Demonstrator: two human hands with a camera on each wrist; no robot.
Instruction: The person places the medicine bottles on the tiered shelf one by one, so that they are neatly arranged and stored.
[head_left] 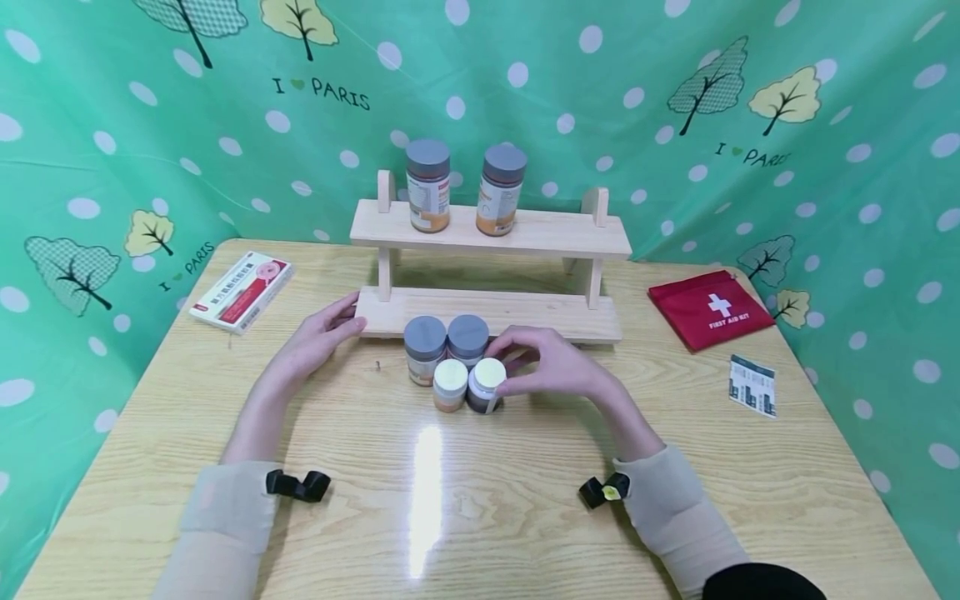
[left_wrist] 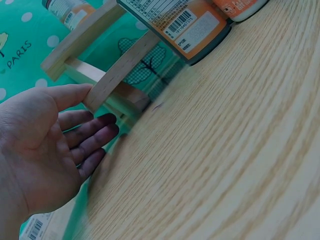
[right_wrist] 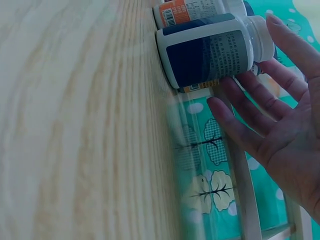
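Note:
My left hand [head_left: 318, 337] is at the left end of the lower shelf of a wooden rack [head_left: 487, 312], its thumb touching the front corner and its fingers loosely extended beside it. With thumb and forefinger on either side of the white cap, my right hand [head_left: 551, 362] pinches a small dark-labelled pill bottle [right_wrist: 207, 52] that stands on the table. Left of it stands another white-capped bottle [head_left: 450, 386] with an orange label. Close behind are two grey-capped jars, the left jar [head_left: 425, 350] and the right jar [head_left: 468, 337], in front of the rack.
On the upper shelf stand two larger grey-capped jars, a left one [head_left: 428, 187] and a right one [head_left: 501, 192]. A white and red box [head_left: 242, 292] lies at the left. A red first aid pouch [head_left: 708, 310] and a printed card [head_left: 752, 386] lie at the right.

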